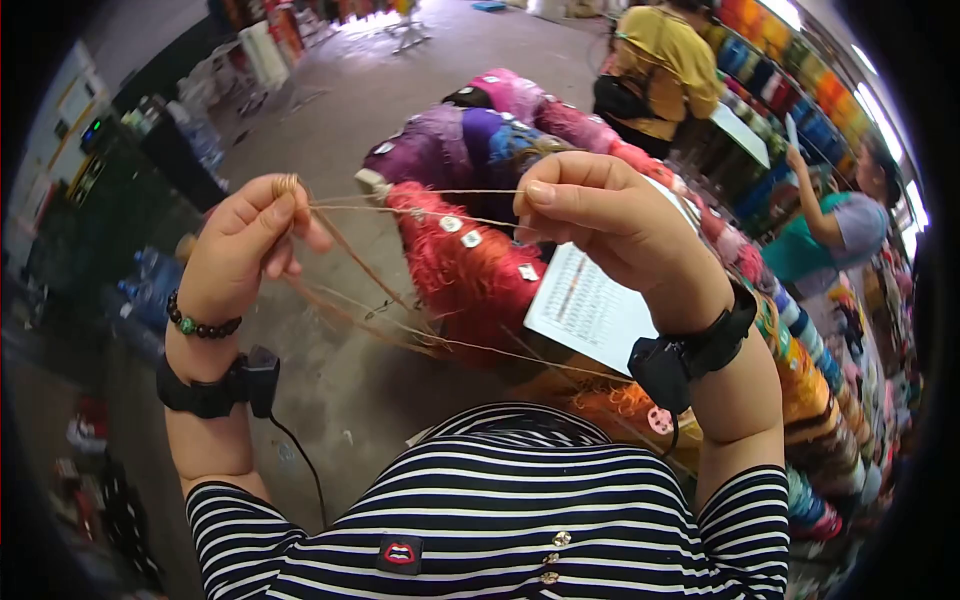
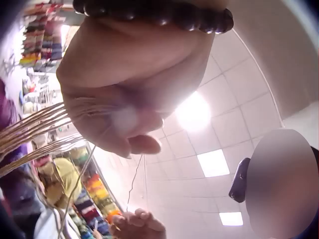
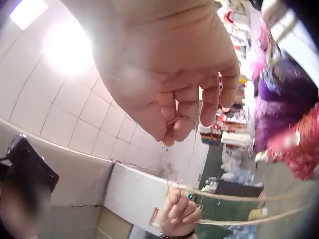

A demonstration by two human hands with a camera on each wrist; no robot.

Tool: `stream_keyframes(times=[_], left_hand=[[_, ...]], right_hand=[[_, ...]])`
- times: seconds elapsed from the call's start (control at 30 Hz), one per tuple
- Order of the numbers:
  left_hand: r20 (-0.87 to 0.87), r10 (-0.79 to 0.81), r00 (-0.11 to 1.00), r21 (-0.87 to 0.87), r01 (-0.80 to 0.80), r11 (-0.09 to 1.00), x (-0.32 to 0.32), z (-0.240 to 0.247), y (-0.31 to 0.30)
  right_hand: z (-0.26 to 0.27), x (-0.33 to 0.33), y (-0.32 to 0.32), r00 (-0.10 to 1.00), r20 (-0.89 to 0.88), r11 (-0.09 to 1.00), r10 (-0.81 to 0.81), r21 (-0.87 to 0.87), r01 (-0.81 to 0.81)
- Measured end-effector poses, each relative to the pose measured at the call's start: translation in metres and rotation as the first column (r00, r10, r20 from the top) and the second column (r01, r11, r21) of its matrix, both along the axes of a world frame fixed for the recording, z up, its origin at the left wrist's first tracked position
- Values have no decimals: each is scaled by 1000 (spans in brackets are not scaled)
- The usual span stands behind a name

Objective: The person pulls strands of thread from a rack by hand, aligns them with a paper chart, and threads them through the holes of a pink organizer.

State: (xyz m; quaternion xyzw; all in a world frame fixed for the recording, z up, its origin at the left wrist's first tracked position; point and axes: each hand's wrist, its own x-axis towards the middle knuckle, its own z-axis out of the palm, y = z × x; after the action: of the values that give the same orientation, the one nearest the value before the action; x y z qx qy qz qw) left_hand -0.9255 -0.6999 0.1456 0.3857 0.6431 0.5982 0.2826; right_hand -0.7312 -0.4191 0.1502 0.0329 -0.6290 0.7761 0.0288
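My left hand (image 1: 245,235) grips a small bundle of beige yarn (image 2: 35,127), with strands wound round the fingers near the thumb. From it the yarn hangs down in a long loop in front of my striped shirt. Between thumb and forefinger, my right hand (image 1: 620,215) pinches one thin strand (image 1: 430,191) drawn across from the left hand. In the right wrist view a loose end curls below the right fingertips (image 3: 169,137). Both hands are raised above red yarn hanks (image 1: 455,255) with white tags.
A printed chart (image 1: 590,310) lies among the yarn hanks under my right forearm. Purple hanks (image 1: 425,150) lie farther off. One person in a yellow top (image 1: 665,60) and another in teal (image 1: 810,225) stand at the right. Water bottles (image 1: 155,285) stand at the left.
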Motion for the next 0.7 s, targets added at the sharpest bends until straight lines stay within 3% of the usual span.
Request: stream_keyframes(times=[0.07, 0.17, 0.27, 0.53, 0.7], left_hand=[[-57, 210, 976, -33, -212, 977, 6, 0, -15], [-82, 327, 941, 29, -326, 945, 0, -12, -40], [-168, 351, 921, 37, -350, 936, -7, -21, -66], [-133, 421, 897, 24, -422, 906, -17, -43, -98], [-144, 465, 874, 56, -462, 885, -14, -55, -94]], right_hand=[[-2, -18, -16, 998, 39, 998, 49, 28, -50], [-13, -46, -34, 990, 83, 989, 113, 86, -120], [-31, -71, -43, 983, 106, 962, 148, 215, -168], [-49, -97, -61, 912, 120, 919, 393, -83, -386], [-52, -98, -66, 935, 186, 950, 301, 23, -310]])
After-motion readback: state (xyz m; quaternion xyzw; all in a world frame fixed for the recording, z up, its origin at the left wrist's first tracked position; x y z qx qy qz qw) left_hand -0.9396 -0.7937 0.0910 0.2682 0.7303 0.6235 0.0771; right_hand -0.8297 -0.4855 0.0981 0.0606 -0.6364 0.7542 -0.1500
